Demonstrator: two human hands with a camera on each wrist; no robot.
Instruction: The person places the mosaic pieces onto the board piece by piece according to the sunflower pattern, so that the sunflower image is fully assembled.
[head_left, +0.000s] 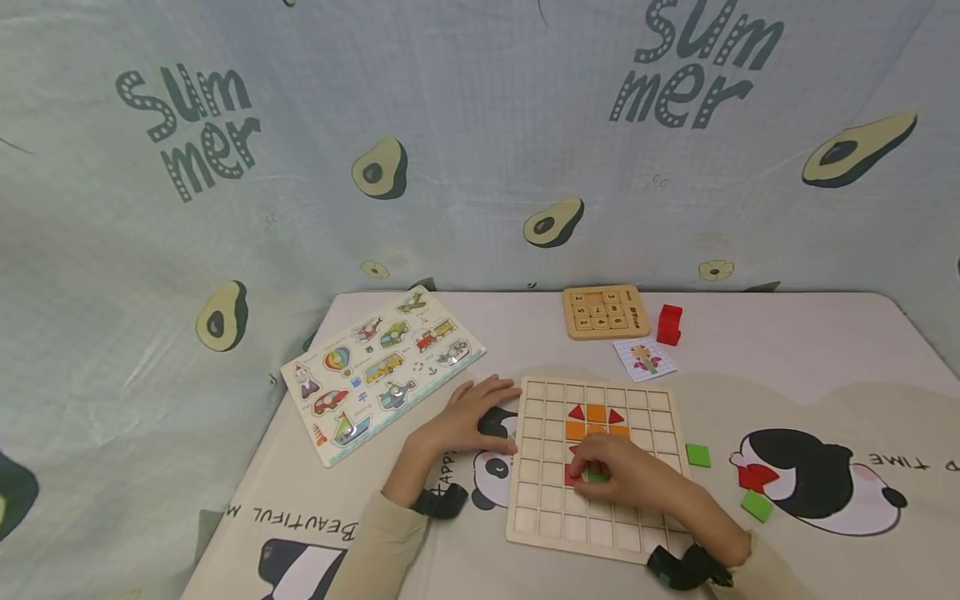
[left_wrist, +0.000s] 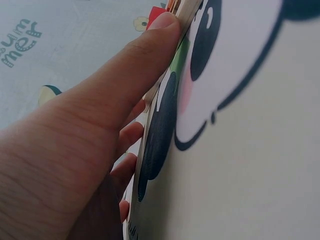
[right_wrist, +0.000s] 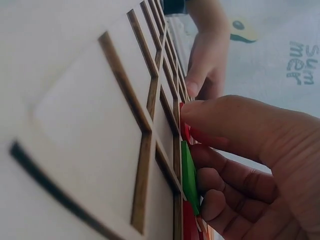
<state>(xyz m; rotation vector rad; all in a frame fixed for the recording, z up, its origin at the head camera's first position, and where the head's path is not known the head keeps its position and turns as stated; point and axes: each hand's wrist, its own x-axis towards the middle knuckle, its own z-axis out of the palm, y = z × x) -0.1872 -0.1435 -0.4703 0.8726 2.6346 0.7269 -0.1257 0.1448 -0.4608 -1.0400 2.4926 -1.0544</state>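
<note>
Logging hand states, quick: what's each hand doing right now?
Left hand: open, touching the left edge of the grid board.
Right hand: closed, pinching a red piece at the board.

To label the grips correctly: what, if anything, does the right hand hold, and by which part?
The right hand appears to pinch a red piece by its edge; exactly where along it cannot be told.

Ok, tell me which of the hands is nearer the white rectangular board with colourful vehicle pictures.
Left. The left hand is just right of the vehicle board, at the left edge of the pale wooden grid; the right hand is farther right, over that grid.
</note>
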